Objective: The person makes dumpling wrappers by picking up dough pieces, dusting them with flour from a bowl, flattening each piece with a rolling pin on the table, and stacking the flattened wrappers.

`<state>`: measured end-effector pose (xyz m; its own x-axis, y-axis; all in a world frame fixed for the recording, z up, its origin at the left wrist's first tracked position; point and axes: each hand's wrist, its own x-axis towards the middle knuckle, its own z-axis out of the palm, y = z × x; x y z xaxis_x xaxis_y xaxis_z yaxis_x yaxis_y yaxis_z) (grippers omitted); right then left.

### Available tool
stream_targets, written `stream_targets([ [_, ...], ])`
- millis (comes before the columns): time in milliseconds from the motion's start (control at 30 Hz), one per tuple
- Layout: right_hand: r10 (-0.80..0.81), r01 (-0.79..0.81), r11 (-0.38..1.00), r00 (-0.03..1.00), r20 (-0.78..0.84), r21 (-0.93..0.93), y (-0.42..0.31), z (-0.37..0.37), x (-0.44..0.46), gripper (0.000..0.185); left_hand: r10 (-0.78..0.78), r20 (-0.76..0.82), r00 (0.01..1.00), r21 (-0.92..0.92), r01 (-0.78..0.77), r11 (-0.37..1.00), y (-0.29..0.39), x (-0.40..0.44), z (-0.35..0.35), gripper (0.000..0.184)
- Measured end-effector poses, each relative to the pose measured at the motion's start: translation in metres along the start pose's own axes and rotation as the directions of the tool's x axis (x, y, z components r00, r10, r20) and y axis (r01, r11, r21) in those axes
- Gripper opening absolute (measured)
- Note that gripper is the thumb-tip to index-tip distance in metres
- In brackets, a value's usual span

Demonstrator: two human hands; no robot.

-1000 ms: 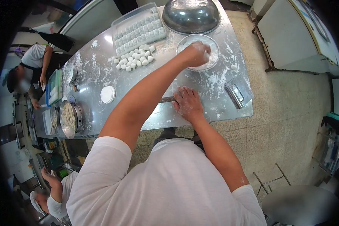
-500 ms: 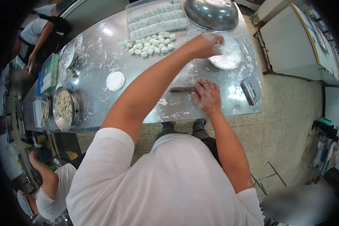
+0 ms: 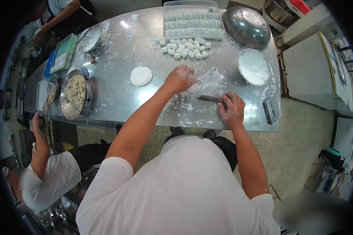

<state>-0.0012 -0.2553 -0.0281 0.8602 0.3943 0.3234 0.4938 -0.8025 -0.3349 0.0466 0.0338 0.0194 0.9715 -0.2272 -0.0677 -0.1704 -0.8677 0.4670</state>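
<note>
A dark wooden rolling pin (image 3: 208, 98) lies on the floury steel table. My right hand (image 3: 233, 111) rests over its right end with the fingers around it. Just up and left of the pin, my left hand (image 3: 180, 79) hovers above the table, floury, fingers partly spread and slightly blurred, with nothing visible in them. Loose flour (image 3: 211, 78) is scattered beside it. Left of that hand sits a stack of round white dough wrappers (image 3: 141, 76). Small white dough pieces (image 3: 186, 49) lie in a heap beyond both hands.
A bowl of flour (image 3: 254, 67) and a metal scraper (image 3: 269, 111) are on the right. At the back are a plastic tray (image 3: 194, 36) of rowed dough pieces and an upturned steel bowl (image 3: 247, 27). A bowl of filling (image 3: 75, 92) stands left. Two co-workers are at the left.
My left hand has moved from the flour bowl leftward and nearer, over the table. More flour lies scattered beyond the rolling pin. My right hand stays on the pin. The view has shifted.
</note>
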Motion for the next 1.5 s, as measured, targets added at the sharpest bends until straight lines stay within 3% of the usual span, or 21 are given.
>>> stream_targets([
  [67, 0.009, -0.008, 0.999, 1.0, 0.022, -0.033, -0.001, -0.002, -0.001, 0.035, -0.058, -0.107, 0.993, 0.047, 0.063, 0.997, 0.015, 0.009, 0.017, 0.043],
  [133, 0.022, -0.021, 1.0, 0.999, 0.037, -0.017, -0.001, -0.004, -0.001, 0.035, 0.191, -0.282, 0.94, 0.375, -0.074, 0.924, 0.019, 0.011, 0.046, 0.051],
  [433, 0.032, -0.031, 0.999, 0.998, 0.061, -0.028, 0.003, -0.002, -0.002, 0.036, 0.106, -0.043, 0.993, 0.337, -0.085, 0.938, 0.006, 0.015, 0.051, 0.059],
  [700, 0.031, -0.031, 0.999, 0.999, 0.032, 0.009, 0.002, -0.003, 0.004, 0.035, 0.249, -0.224, 0.942, 0.269, -0.185, 0.945, -0.05, 0.039, 0.075, 0.053],
  [733, 0.03, -0.03, 1.0, 0.999, 0.034, 0.01, 0.002, -0.004, 0.003, 0.035, -0.052, -0.189, 0.981, -0.361, -0.02, 0.932, -0.049, 0.037, 0.06, 0.043],
  [767, 0.025, -0.025, 1.0, 0.999, 0.032, -0.002, 0.001, -0.004, 0.003, 0.035, -0.278, 0.02, 0.96, -0.835, 0.169, 0.523, -0.046, 0.033, 0.048, 0.035],
  [800, 0.017, -0.017, 1.0, 0.999, 0.027, -0.013, 0.001, -0.004, 0.004, 0.035, -0.403, 0.03, 0.915, -0.955, 0.146, 0.26, -0.037, 0.031, 0.044, 0.03],
  [833, 0.012, -0.012, 1.0, 0.999, 0.03, -0.011, 0.001, -0.003, 0.004, 0.035, -0.408, 0.028, 0.913, -0.955, 0.145, 0.258, -0.032, 0.022, 0.034, 0.03],
  [867, 0.017, -0.016, 1.0, 0.999, 0.033, -0.009, 0.001, -0.003, 0.003, 0.035, -0.285, -0.058, 0.957, -0.723, 0.156, 0.673, -0.029, 0.009, 0.023, 0.029],
  [900, 0.024, -0.024, 1.0, 0.999, 0.034, -0.008, 0.001, -0.003, 0.003, 0.036, -0.13, -0.075, 0.989, -0.33, 0.098, 0.939, -0.027, -0.003, 0.017, 0.028],
  [933, 0.026, -0.026, 1.0, 0.999, 0.035, -0.008, 0.001, -0.003, 0.003, 0.036, -0.129, -0.072, 0.989, -0.33, 0.098, 0.939, -0.028, -0.016, 0.02, 0.028],
  [1000, 0.014, -0.013, 1.0, 1.0, 0.027, -0.014, 0.0, -0.004, 0.003, 0.037, 0.194, -0.096, 0.976, 0.141, -0.179, 0.974, -0.027, -0.036, 0.024, 0.026],
  [1133, 0.025, -0.025, 1.0, 0.999, 0.025, -0.002, 0.001, -0.003, 0.003, 0.036, 0.131, -0.079, 0.988, 0.098, -0.123, 0.988, -0.016, -0.03, 0.014, 0.02],
  [1200, 0.03, -0.03, 1.0, 0.999, 0.018, 0.005, 0.001, -0.002, 0.003, 0.035, -0.086, -0.187, 0.979, -0.077, 0.073, 0.994, 0.002, -0.01, 0.004, 0.017],
  [1233, 0.03, -0.03, 1.0, 0.999, 0.02, 0.003, 0.001, -0.002, 0.003, 0.035, -0.087, -0.187, 0.979, -0.08, 0.073, 0.994, 0.003, -0.002, 0.009, 0.017],
  [1300, 0.031, -0.031, 0.999, 0.999, 0.008, 0.013, 0.0, -0.001, -0.002, 0.036, 0.362, -0.298, 0.884, 0.064, -0.359, 0.931, 0.005, 0.005, 0.025, 0.012],
  [1333, 0.028, -0.029, 0.999, 0.999, 0.016, 0.014, -0.001, -0.002, -0.006, 0.036, 0.387, -0.08, 0.919, 0.095, -0.379, 0.92, 0.004, 0.005, 0.032, 0.011],
  [1367, 0.034, -0.036, 0.998, 0.998, 0.043, 0.042, -0.001, -0.003, -0.009, 0.037, 0.383, -0.082, 0.92, 0.093, -0.376, 0.922, 0.004, 0.003, 0.04, 0.011],
  [1433, 0.055, -0.058, 0.997, 0.997, 0.056, 0.057, -0.001, -0.006, -0.01, 0.039, 0.028, -0.201, 0.979, -0.352, -0.099, 0.931, 0.024, 0.002, 0.033, 0.012],
  [1467, 0.037, -0.04, 0.998, 0.997, 0.063, 0.05, -0.005, -0.008, -0.018, 0.04, -0.175, 0.058, 0.983, -0.527, 0.179, 0.831, 0.034, 0.0, 0.022, 0.014],
  [1500, 0.013, -0.017, 0.999, 0.997, 0.075, 0.045, -0.009, -0.011, -0.027, 0.041, -0.176, 0.072, 0.982, -0.536, 0.187, 0.823, 0.035, -0.005, 0.033, 0.014],
])
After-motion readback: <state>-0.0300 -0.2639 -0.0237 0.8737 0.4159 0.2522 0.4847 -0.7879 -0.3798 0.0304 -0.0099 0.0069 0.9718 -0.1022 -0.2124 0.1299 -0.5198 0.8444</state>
